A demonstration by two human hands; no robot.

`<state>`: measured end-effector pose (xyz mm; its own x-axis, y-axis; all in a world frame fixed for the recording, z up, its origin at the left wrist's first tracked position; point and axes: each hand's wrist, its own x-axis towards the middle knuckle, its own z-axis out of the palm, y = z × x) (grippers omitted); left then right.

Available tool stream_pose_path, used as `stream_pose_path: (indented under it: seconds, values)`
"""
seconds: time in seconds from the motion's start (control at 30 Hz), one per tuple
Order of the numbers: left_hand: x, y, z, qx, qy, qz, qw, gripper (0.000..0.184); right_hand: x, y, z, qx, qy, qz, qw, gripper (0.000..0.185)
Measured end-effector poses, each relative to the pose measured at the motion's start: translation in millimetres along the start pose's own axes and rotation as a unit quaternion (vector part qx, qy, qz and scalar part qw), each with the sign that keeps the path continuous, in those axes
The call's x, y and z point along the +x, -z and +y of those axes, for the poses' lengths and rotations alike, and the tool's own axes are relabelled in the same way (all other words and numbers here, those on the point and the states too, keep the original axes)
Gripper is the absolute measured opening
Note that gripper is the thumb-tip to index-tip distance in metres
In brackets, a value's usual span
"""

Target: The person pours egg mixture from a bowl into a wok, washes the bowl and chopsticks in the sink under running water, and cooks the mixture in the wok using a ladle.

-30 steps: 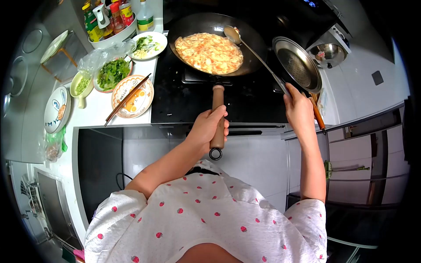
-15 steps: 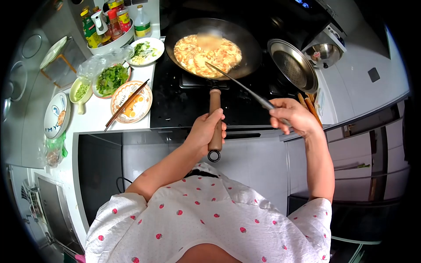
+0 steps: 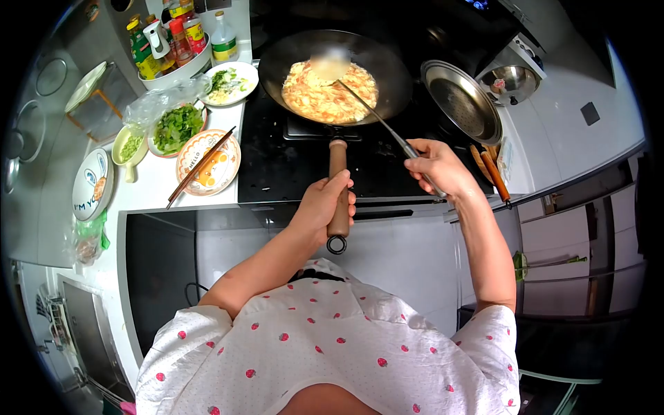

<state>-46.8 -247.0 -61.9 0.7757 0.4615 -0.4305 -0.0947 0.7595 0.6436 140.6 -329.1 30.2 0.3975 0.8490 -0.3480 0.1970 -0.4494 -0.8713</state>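
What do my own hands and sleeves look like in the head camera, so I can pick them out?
Both the left hand and the right hand are bare: no gloves, and no rings or watch visible. The short sleeves belong to a loose white top printed with scattered red strawberries.

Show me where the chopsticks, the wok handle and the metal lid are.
Chopsticks (image 3: 201,167): head view, middle of the pair, over the plate.
Wok handle (image 3: 337,156): head view, brown grip above the left hand (image 3: 324,205).
Metal lid (image 3: 465,104): head view, inner face.
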Motion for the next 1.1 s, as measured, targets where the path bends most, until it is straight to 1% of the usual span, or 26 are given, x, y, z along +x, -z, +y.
stream_pose_path:
  seconds: [0.03,0.13,0.2,0.3,0.4,0.5,0.53,0.6,0.63,0.67,0.7,0.77,0.8,0.9,0.93,1.03,1.07,1.1]
  values:
    - [0,0,0,-0.003,0.000,-0.004,1.000,0.028,-6,3,0,-0.011,-0.001,0.025,1.000,0.045]
    - [2,2,-1,-0.006,-0.001,-0.009,1.000,0.028,-27,9,-13,-0.153,0.010,0.074,0.985,0.047]
    - [2,2,-2,-0.010,0.000,-0.012,1.000,0.028,-36,15,-16,-0.269,0.031,0.097,0.958,0.048]
    - [2,3,-2,-0.013,0.000,-0.011,1.000,0.028,-37,16,-3,-0.407,0.181,0.146,0.883,0.047]
    - [2,2,-1,-0.014,0.002,-0.008,1.000,0.028,-42,3,-16,-0.402,0.119,0.158,0.894,0.045]
    - [1,2,-1,-0.011,0.001,-0.005,1.000,0.028,-29,-6,-11,-0.371,0.107,0.126,0.914,0.045]
    - [1,2,-1,-0.011,0.001,-0.003,1.000,0.028,-21,-6,1,-0.383,0.171,0.118,0.900,0.044]
    - [1,2,-1,-0.015,0.001,-0.006,1.000,0.028,-16,-11,0,-0.260,0.065,0.052,0.962,0.046]
    - [1,2,-1,-0.017,0.001,-0.008,1.000,0.028,-14,-14,-1,-0.196,0.010,0.018,0.980,0.046]
    - [1,2,-1,-0.016,0.000,-0.007,1.000,0.027,-14,-15,-1,-0.056,0.002,-0.021,0.998,0.043]
    - [2,3,-1,-0.015,-0.001,-0.007,1.000,0.027,-14,-13,-1,0.015,-0.009,-0.043,0.999,0.042]
    - [2,3,-2,-0.014,-0.002,-0.008,1.000,0.028,-17,-3,1,0.155,-0.033,-0.086,0.984,0.040]
    - [2,3,-2,-0.014,-0.002,-0.009,1.000,0.028,-20,-2,4,0.191,-0.036,-0.090,0.977,0.038]
    - [2,3,-2,-0.012,-0.001,-0.008,1.000,0.028,-35,6,3,0.210,-0.027,-0.076,0.974,0.035]
    - [2,3,-2,-0.010,0.000,-0.008,1.000,0.028,-39,8,1,0.197,-0.023,-0.065,0.978,0.039]
    - [1,2,-1,-0.009,0.000,-0.006,1.000,0.028,-46,14,-4,0.056,0.025,0.011,0.998,0.043]
    - [1,2,-1,-0.009,0.001,-0.007,1.000,0.029,-53,12,-14,-0.068,0.000,0.069,0.995,0.045]
    - [1,2,0,-0.008,0.002,-0.006,1.000,0.029,-53,13,-14,-0.124,0.013,0.098,0.987,0.045]
